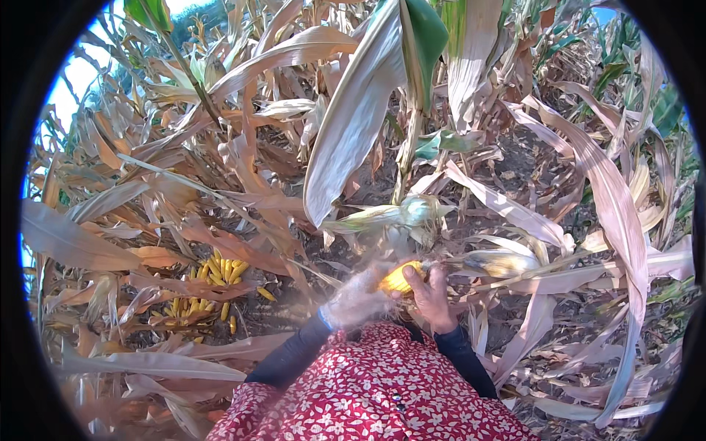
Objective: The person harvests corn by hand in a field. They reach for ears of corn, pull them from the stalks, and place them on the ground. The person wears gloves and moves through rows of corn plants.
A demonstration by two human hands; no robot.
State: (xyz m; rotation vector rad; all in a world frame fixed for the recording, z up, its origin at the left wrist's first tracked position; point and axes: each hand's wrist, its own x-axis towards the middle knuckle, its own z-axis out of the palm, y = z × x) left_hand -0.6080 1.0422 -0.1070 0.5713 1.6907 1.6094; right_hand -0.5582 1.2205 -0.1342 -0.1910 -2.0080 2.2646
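Note:
A yellow ear of corn (398, 280), its kernels bare, is between my hands in front of my waist. My right hand (432, 297), without a glove, grips its right end with the thumb on top. On the left end lies my left hand (356, 297), in a pale glove and blurred by motion; its fingers are hard to make out. Just beyond the hands, a pale husk (419, 215) hangs at the foot of a corn stalk (408, 151). Another husk, brown-stained (499, 262), lies right of my right hand.
Several husked ears (223, 270) lie heaped on the ground at left, partly under dry leaves. Standing dry stalks (287, 110) fill the far side. One broad leaf (356, 118) droops close in front, and a long curled leaf (620, 204) arches down at right.

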